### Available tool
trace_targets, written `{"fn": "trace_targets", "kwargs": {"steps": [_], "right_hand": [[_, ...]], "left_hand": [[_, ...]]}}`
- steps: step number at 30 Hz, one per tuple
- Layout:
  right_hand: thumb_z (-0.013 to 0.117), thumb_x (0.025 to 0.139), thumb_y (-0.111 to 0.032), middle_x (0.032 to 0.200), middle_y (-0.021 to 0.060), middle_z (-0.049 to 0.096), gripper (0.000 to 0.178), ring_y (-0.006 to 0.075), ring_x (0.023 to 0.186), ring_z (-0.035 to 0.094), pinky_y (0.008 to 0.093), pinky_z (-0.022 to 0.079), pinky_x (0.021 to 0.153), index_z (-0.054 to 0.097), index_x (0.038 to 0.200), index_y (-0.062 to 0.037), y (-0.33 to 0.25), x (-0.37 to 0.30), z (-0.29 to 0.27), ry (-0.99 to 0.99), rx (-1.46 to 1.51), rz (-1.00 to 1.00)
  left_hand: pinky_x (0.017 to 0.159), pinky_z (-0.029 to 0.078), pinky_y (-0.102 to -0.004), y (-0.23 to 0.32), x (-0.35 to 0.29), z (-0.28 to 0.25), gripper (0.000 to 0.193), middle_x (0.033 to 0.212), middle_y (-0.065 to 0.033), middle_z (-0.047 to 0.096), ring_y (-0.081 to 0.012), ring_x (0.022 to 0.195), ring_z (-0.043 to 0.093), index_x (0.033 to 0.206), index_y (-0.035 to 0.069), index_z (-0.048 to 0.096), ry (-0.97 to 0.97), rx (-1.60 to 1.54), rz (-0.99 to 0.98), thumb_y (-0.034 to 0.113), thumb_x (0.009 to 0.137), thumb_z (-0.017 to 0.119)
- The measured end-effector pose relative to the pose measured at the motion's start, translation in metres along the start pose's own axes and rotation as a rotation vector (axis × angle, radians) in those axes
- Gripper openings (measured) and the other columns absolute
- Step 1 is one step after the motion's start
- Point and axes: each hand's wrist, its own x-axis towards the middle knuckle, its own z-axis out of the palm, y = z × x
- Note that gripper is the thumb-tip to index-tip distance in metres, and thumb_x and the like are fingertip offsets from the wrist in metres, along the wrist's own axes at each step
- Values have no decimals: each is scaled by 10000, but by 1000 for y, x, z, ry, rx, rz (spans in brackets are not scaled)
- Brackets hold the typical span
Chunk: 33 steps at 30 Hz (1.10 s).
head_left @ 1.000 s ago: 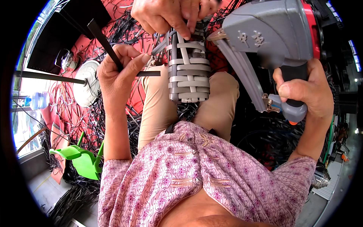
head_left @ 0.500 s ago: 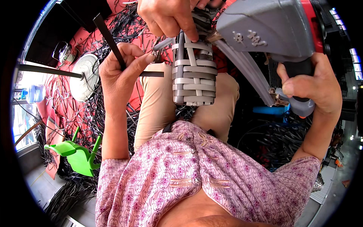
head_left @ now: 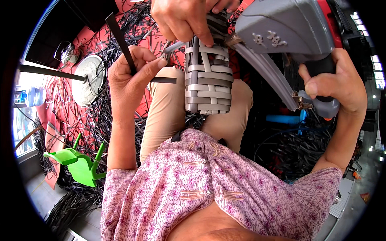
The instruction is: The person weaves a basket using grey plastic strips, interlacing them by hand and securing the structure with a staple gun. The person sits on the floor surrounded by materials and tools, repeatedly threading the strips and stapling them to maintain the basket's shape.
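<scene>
My left hand [head_left: 130, 74] is closed, thumb against fingers, on a dark flat plastic strip [head_left: 119, 40] that passes through its grip. A grey strip [head_left: 173, 48] runs from its fingertips toward a woven grey wicker piece [head_left: 208, 80], which stands between my knees. Wrapped around the black handle of a grey staple gun [head_left: 283, 28], my right hand [head_left: 339, 86] holds the tool just right of the weave. The gun's nose is close beside the upper weave; I cannot tell whether they touch. Another person's hand [head_left: 181, 18] presses fingers on the weave's upper part.
Loose black strips [head_left: 92, 116] lie tangled over the red floor covering [head_left: 140, 44]. At left are a round white stool top [head_left: 86, 80], a metal kettle [head_left: 68, 54] and a bright green plastic piece [head_left: 80, 166]. More dark strips [head_left: 289, 154] are heaped at right.
The staple gun and my right hand have shifted slightly right. The whole view has moved a little; my left hand keeps its grip, and the other person's hand stays on the weave.
</scene>
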Motion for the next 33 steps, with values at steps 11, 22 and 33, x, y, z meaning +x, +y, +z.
{"fn": "trace_targets", "kwargs": {"steps": [11, 22, 33], "right_hand": [[689, 776, -167, 681, 32, 588, 203, 109, 505, 532, 222, 389, 444, 633, 854, 11, -2, 7, -10, -15, -58, -23], [691, 777, -170, 686, 32, 590, 209, 109, 521, 537, 223, 396, 458, 633, 860, 12, -6, 12, -17, -27, -92, -25], [693, 777, -172, 692, 33, 592, 215, 109, 536, 542, 225, 403, 472, 633, 866, 14, -7, 16, -22, -42, -118, -28]], "left_hand": [[499, 201, -170, 0, -2, -4, 128, 598, 131, 389, 18, 542, 291, 777, 48, 622, 10, -3, -20, -7, 791, 737], [499, 223, -166, 1, 0, -6, 130, 594, 126, 397, 16, 546, 309, 777, 45, 619, 11, -21, -30, -5, 788, 739], [489, 249, -162, -2, -2, -5, 128, 601, 112, 455, 20, 546, 348, 790, 43, 616, 6, -20, -26, -3, 791, 735]]}}
